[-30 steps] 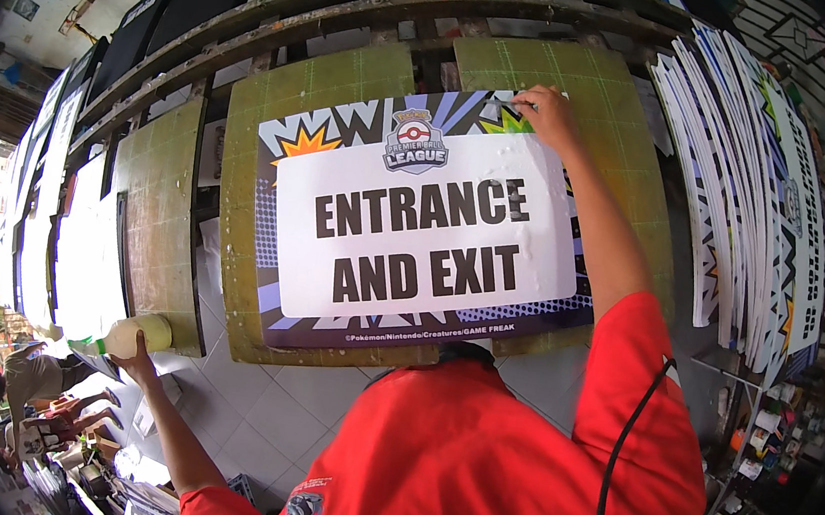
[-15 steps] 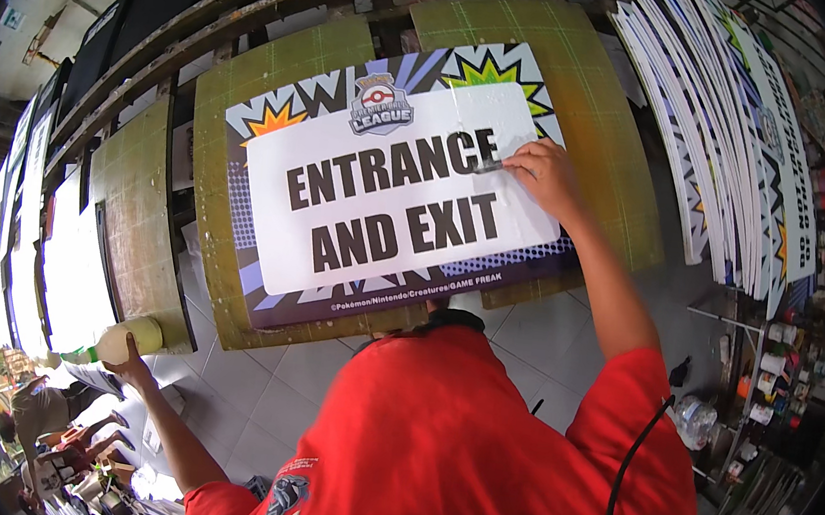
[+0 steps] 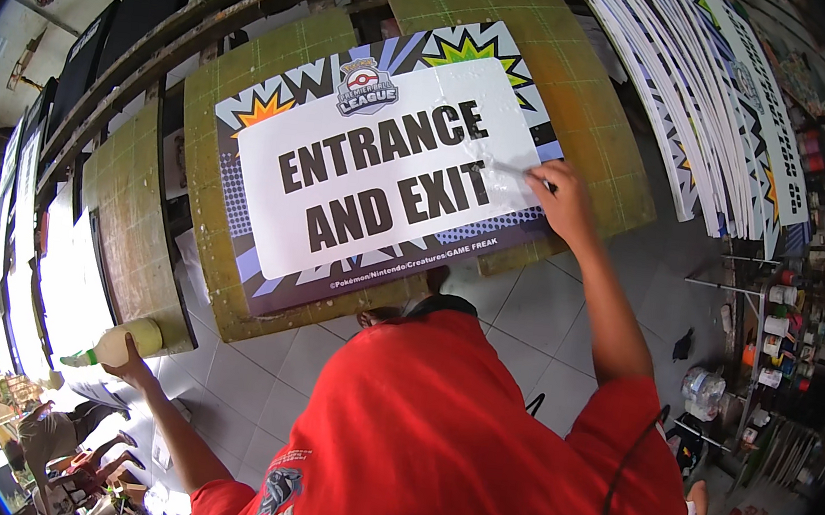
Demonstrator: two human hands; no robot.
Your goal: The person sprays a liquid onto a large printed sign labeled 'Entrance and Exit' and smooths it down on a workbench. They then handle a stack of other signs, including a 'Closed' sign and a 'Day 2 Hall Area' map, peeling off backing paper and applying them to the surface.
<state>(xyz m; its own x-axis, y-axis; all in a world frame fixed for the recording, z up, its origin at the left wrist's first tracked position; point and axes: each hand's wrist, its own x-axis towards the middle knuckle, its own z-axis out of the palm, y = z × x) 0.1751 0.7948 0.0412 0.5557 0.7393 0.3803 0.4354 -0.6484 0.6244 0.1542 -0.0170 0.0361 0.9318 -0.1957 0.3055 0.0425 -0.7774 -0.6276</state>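
A printed sign board (image 3: pixel 374 243) with large black lettering on a white panel lies on green cutting boards (image 3: pixel 603 117). My right hand (image 3: pixel 566 201) is at the board's right side, fingers pinched on a small thin dark strip (image 3: pixel 539 179) that touches or nearly touches the white panel. Its exact kind is hard to make out. Wet-looking, shiny patches show on the panel beside it. Off to the left, my left hand (image 3: pixel 132 365) is wrapped round a pale yellow bottle (image 3: pixel 145 333) with a green top, held tilted away from the sign.
A stack of printed boards (image 3: pixel 671 94) leans at the upper right. Shelves with bottles and cans (image 3: pixel 776 336) stand at the right, near a clear plastic jug (image 3: pixel 703 387). Dark panels (image 3: pixel 153 4) line the upper left. A person (image 3: pixel 51 441) is at the lower left.
My right hand has moved down and to the right over the panel, with the dark strip. My left hand keeps the bottle in nearly the same place. The view has shifted slightly.
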